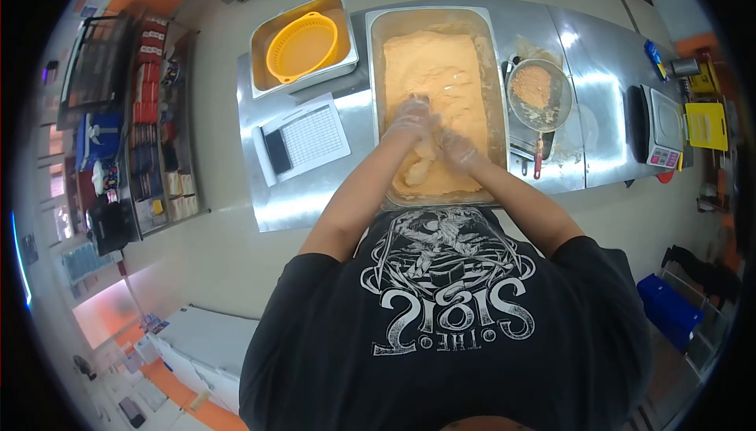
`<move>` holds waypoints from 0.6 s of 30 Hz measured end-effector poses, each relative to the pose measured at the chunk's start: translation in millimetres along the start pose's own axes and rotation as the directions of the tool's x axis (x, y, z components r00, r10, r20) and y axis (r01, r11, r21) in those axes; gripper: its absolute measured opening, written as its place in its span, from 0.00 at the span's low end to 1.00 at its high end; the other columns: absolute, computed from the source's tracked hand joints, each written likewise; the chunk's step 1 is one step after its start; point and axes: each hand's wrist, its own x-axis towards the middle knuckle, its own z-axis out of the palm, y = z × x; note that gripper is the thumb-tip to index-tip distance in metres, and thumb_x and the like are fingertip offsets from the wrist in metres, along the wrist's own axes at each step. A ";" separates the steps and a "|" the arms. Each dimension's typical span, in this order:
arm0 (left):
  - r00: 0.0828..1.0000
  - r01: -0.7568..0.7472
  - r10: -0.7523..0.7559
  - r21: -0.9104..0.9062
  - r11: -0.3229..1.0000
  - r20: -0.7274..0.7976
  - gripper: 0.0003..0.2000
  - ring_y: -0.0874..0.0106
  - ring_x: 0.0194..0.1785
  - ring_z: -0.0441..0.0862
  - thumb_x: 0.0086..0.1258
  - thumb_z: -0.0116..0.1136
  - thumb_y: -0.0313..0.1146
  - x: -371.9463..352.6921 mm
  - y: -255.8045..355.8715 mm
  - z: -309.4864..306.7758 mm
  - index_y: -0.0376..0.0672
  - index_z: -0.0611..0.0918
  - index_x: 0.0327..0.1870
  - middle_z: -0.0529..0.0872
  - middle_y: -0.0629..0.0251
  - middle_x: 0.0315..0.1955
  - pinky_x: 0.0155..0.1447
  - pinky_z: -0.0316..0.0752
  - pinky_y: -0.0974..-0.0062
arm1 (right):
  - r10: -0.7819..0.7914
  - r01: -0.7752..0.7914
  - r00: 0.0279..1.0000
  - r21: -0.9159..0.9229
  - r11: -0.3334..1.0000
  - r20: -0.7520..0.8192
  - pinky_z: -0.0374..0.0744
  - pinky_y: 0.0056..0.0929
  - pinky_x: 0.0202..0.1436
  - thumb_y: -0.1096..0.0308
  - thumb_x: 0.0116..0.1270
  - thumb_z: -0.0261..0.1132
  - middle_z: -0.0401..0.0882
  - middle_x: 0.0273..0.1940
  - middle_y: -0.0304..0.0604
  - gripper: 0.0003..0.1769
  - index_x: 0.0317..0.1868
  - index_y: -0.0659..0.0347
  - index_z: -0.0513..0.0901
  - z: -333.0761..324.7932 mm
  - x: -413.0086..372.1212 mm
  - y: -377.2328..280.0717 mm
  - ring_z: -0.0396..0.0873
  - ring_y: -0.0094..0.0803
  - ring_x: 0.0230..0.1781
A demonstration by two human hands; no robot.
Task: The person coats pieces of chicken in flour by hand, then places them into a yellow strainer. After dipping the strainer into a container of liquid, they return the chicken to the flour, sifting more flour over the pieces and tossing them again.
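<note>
A deep steel pan (498, 76) holds a bed of pale orange breading flour (433, 57). Both my hands are in it, covered by clear plastic gloves. My left hand (411, 118) is down in the flour with its fingers curled in; I cannot tell what it grips. To its right and a little nearer my body, my right hand (459, 151) dips into the flour, fingers smeared and partly buried. A lumpy flour-coated piece (415, 173) lies below my left hand, close to the near end of the pan.
Left of the pan are a yellow basket (335, 41) inside a steel pan (352, 59) and a white tray with a grid (335, 147). On the right stand a strainer with crumbs (568, 92), its red handle towards me, and a digital scale (665, 128). All share a steel table (303, 209).
</note>
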 end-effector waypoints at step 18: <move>0.797 0.599 -0.443 -0.443 0.667 0.410 0.35 0.57 0.75 0.69 0.77 0.41 0.62 -53.4 -3.6 61.4 0.40 0.74 0.71 0.70 0.53 0.74 0.74 0.64 0.60 | 0.736 -0.594 0.656 0.718 0.363 0.171 0.75 0.45 0.66 0.30 0.65 0.63 0.80 0.61 0.65 0.48 0.62 0.71 0.80 18.1 -21.0 -44.3 0.78 0.57 0.64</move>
